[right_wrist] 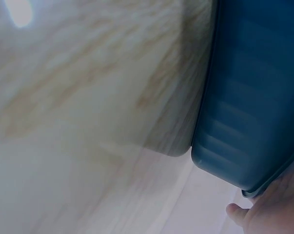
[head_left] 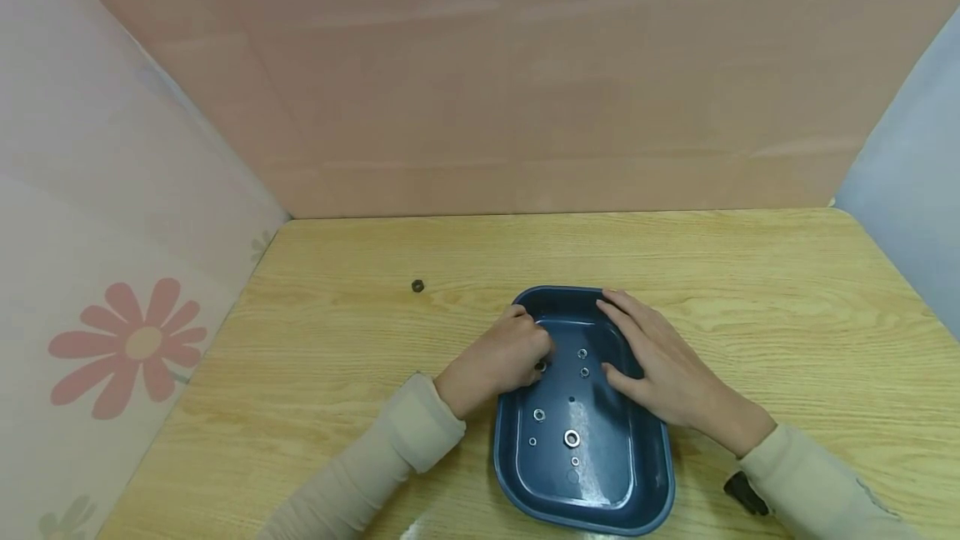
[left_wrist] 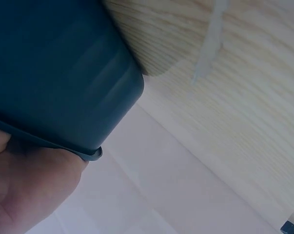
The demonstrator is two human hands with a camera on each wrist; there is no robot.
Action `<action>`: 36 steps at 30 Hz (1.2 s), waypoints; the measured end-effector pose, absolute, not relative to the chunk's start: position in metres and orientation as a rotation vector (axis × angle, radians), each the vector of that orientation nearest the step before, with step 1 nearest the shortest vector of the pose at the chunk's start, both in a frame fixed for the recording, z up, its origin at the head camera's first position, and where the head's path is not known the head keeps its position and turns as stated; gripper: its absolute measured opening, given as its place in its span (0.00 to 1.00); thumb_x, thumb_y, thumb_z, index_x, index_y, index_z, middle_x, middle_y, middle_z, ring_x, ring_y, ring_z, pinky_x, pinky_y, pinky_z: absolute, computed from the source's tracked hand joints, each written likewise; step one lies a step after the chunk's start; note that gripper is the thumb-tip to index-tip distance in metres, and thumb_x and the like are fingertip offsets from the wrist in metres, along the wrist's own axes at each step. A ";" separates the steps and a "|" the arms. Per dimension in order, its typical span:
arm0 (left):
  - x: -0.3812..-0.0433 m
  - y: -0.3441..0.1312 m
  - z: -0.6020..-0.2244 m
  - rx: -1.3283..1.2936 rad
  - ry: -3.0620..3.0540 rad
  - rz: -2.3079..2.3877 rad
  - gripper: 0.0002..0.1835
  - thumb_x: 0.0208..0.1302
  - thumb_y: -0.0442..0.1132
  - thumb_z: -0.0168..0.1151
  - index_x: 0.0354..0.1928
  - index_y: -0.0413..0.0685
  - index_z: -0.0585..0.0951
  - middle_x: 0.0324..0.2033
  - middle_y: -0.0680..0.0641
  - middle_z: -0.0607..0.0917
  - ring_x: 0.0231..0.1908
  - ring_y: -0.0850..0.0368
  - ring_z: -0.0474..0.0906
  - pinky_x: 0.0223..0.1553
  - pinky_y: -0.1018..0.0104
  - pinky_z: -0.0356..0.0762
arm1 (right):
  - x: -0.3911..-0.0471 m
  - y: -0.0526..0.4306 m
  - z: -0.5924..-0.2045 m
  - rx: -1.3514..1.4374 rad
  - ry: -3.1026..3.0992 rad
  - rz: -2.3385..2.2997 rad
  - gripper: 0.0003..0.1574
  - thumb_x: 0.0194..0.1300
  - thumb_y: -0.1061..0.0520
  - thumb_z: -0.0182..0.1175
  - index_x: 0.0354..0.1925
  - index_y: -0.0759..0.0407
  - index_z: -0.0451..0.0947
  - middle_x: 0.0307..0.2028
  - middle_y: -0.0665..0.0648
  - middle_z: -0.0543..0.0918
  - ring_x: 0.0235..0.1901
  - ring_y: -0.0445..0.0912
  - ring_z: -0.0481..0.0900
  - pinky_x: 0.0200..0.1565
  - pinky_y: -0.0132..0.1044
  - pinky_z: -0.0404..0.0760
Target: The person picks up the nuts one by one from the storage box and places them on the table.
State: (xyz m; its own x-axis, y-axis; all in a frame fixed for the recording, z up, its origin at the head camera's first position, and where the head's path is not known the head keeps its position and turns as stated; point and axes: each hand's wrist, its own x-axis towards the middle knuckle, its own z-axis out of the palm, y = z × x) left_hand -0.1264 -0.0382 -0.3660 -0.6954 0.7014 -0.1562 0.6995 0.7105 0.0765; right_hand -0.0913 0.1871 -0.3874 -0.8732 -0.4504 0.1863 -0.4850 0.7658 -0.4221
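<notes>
A dark blue plastic tray lies on the table with several small metal nuts in it. The largest nut sits toward the near end, and two smaller ones lie between the hands. My left hand reaches over the left rim with fingers curled down inside. Another nut shows right by those fingers; I cannot tell whether they pinch anything. In the left wrist view the hand overlaps the rim. At the far right corner my right hand lies over the rim, fingers extended and thumb pointing inward.
A single dark nut lies on the wood-grain table, left of the tray's far end. A pinkish-brown backdrop rises behind the table. At the left stands a pale panel with a pink flower. Near the right sleeve is a black object.
</notes>
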 end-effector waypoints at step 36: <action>-0.127 -0.042 -0.368 1.139 2.714 0.122 0.05 0.58 0.43 0.73 0.37 0.60 0.90 0.34 0.60 0.90 0.38 0.64 0.81 0.62 0.60 0.67 | -0.091 0.187 -0.390 0.761 -2.879 0.714 0.50 0.59 0.54 0.67 0.74 0.63 0.58 0.75 0.63 0.56 0.72 0.63 0.57 0.66 0.67 0.63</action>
State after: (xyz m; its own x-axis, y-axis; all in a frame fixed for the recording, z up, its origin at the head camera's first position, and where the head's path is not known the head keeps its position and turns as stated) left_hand -0.1268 -0.0421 -0.3683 -0.6845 0.7139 -0.1475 0.6978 0.7002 0.1506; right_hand -0.0905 0.1868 -0.3897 -0.8736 -0.4480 0.1902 -0.4850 0.7682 -0.4179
